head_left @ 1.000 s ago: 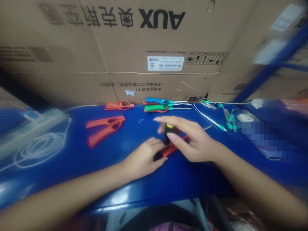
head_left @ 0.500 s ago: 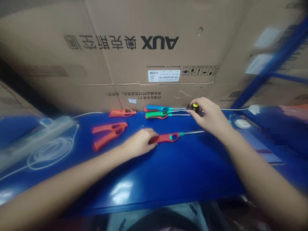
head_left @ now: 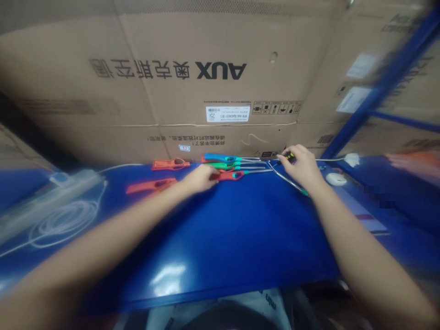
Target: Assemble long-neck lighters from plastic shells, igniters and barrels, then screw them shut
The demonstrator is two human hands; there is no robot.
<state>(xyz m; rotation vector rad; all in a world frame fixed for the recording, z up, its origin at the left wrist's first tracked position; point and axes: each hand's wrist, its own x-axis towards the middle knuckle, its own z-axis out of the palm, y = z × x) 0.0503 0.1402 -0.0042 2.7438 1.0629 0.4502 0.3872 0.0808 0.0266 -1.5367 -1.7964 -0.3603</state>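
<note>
My left hand (head_left: pixel 202 178) is closed around the handle end of a red stick lighter (head_left: pixel 228 175), whose metal nozzle points right. Directly behind it lie a green stick lighter (head_left: pixel 215 165) and a blue stick lighter (head_left: pixel 220 157), side by side. My right hand (head_left: pixel 302 166) is closed on a screwdriver (head_left: pixel 290 157) with a black and yellow handle, beyond the nozzle tips. Under that hand, a thin metal tube (head_left: pixel 288 180) with a green end slants across the table. Red handle shells (head_left: pixel 170 164) sit left of my left hand, partly hidden by my forearm.
A large cardboard box (head_left: pixel 172 101) stands along the back of the blue table (head_left: pixel 223 243). To the left are a power strip (head_left: pixel 75 183) and a coiled white cable (head_left: pixel 65 220). A white rounded object (head_left: pixel 336 179) and a flat booklet (head_left: pixel 369 217) lie at right.
My left hand has moved the red lighter back, beside the green and blue ones. My right hand, still holding the screwdriver, has shifted slightly right; the green-ended metal tube now shows under it.
</note>
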